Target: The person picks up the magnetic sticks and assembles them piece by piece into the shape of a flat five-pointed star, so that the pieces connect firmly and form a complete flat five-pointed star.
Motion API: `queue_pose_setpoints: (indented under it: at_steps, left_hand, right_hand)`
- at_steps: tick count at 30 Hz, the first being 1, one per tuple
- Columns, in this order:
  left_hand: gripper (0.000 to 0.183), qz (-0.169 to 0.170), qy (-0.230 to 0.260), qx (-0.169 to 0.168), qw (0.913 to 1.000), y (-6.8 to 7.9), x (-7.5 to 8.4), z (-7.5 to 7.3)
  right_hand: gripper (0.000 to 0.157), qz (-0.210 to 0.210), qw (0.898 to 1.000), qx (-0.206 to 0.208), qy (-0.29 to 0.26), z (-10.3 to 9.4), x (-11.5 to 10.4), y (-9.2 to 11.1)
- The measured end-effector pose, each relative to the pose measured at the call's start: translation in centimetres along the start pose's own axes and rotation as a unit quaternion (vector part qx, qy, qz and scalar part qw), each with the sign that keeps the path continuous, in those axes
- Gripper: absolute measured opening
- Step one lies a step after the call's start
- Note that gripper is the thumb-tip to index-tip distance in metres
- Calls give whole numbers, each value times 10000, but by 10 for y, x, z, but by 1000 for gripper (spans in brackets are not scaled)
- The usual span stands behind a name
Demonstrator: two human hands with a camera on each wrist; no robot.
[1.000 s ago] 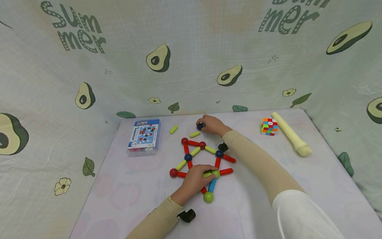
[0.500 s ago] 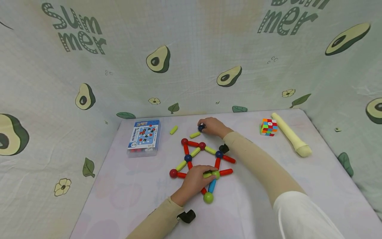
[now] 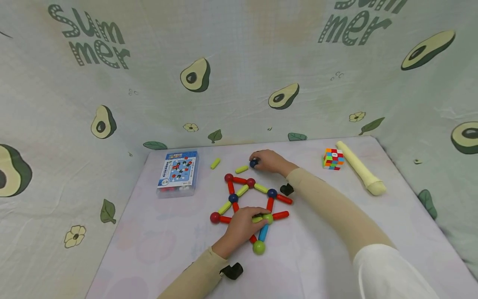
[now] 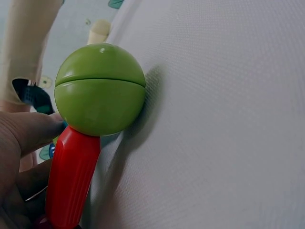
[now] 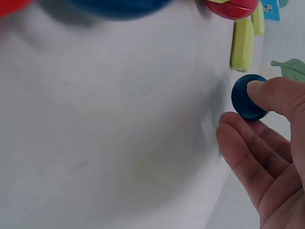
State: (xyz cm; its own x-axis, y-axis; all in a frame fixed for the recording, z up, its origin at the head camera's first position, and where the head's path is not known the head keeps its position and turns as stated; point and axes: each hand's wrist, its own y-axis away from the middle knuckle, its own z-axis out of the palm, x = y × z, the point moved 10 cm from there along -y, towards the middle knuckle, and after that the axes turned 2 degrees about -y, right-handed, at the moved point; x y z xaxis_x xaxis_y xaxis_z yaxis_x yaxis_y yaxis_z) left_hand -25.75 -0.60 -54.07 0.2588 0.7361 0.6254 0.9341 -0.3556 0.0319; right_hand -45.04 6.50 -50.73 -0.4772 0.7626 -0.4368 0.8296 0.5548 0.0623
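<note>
My right hand (image 3: 271, 162) pinches a dark blue ball (image 5: 249, 97) between thumb and fingers, close over the far part of the table. A loose yellow-green rod (image 3: 241, 169) lies just left of it. My left hand (image 3: 242, 226) grips a yellow-green rod (image 3: 257, 219) within a flat framework of coloured balls and rods, its fingertips right at a green ball (image 3: 268, 218). Part of the framework is hidden under this hand. A second green ball (image 4: 100, 89) joins a red rod (image 4: 72, 176) close to the left hand in the left wrist view.
A clear box (image 3: 176, 191) with a printed molecule card stands at the back left. Another yellow-green rod (image 3: 215, 163) lies beside it. At the back right are a puzzle cube (image 3: 333, 159) and a pale yellow stick (image 3: 360, 168). A patterned cloth hangs behind the table (image 3: 321, 265).
My right hand has drawn slightly nearer and to the right, carrying the dark blue ball. My left hand keeps its hold on the framework.
</note>
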Motion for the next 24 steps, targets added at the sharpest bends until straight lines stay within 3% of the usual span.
queue_pose_setpoints:
  at_steps: [9,24]
  left_hand:
    - [31,-28,-10,15,10000,-1,-1,2]
    - [31,-69,-11,10,10000,-1,-2,3]
  right_hand:
    - [35,-184,9994,19,-304,-3,11,32]
    - [34,79,9970,-78,-771,-4,51,97]
